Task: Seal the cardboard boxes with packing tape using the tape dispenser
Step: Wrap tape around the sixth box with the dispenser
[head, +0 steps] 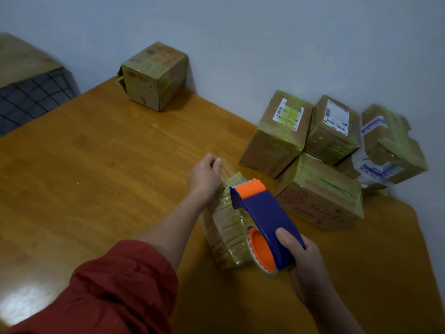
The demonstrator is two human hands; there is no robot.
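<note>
A long narrow cardboard box, wrapped in clear tape, lies on the wooden table in front of me. My left hand grips its far end, fingers curled over the top edge. My right hand holds the blue and orange tape dispenser by its handle. The dispenser's orange front end rests on the far part of the box top, and its tape roll hangs beside the box's near end.
A cube-shaped taped box stands at the table's far edge by the wall. Several taped boxes with shipping labels are piled at the right against the wall. A dark checked surface lies off the table at the far left.
</note>
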